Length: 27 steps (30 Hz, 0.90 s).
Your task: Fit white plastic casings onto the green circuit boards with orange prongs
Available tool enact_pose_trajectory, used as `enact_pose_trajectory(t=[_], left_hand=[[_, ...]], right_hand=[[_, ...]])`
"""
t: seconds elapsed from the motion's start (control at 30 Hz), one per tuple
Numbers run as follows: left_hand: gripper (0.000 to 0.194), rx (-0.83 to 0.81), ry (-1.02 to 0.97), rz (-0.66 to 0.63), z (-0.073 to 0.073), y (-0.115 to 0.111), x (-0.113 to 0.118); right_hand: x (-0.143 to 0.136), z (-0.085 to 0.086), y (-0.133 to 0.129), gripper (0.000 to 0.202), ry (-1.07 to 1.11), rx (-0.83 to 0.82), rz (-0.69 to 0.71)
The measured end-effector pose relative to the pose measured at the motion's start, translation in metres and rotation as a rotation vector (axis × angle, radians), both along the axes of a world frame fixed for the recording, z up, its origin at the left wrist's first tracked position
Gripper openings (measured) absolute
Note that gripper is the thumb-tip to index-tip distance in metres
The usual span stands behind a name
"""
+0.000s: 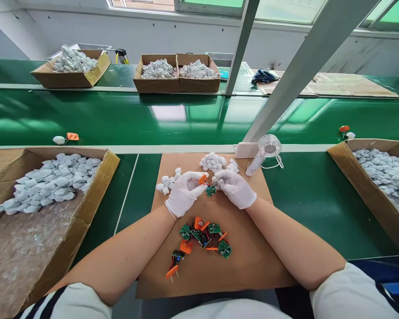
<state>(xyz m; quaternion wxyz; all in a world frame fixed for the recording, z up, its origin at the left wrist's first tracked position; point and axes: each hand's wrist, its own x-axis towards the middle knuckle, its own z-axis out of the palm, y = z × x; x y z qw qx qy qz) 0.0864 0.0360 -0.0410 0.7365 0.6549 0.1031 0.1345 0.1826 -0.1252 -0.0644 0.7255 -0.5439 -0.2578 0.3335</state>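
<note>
While my left hand (183,193) pinches the orange plug (202,180), the green board (210,191) hangs below it, near my right hand (235,188), whose grip I can't tell.

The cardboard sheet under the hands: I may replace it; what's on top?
On the cardboard sheet: green circuit boards with orange parts, white pieces and, partly, at far right, a clear-headed device. The left hand and right hand cover whatever lies directly behind them.
</note>
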Motion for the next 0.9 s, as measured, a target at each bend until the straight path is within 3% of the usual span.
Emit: enact_pose_trajectory(t=[0.13,0.23,0.37,0.43,0.57,0.77,0.9], left_hand=[[0.035,-0.128,0.094,-0.05,-0.001,-0.001,-0.001],[0.034,-0.135,0.139,-0.172,0.001,-0.001,-0.003],[0.056,-0.168,0.037,-0.282,0.004,-0.001,-0.006],[0.067,-0.116,-0.055,-0.293,0.004,-0.001,-0.007],[0.054,0.069,-0.131,-0.407,0.0,0.001,-0.007],[0.048,0.227,-0.103,-0.241,0.003,0.004,-0.008],[0.045,0.099,-0.027,-0.22,0.009,0.002,-0.008]], right_hand=[[-0.009,0.009,-0.004,0.042,-0.435,-0.068,-0.069],[-0.012,0.019,-0.006,0.031,-0.718,-0.05,-0.061],[-0.008,0.025,-0.011,0.015,-0.623,-0.021,0.02],[-0.006,0.026,-0.012,0.018,-0.578,-0.076,0.084],[-0.005,0.029,-0.011,0.026,-0.582,-0.117,0.185],[-0.009,0.026,-0.007,0.021,-0.381,-0.181,0.206],[-0.014,0.019,-0.006,0.035,-0.316,-0.251,0.152]])
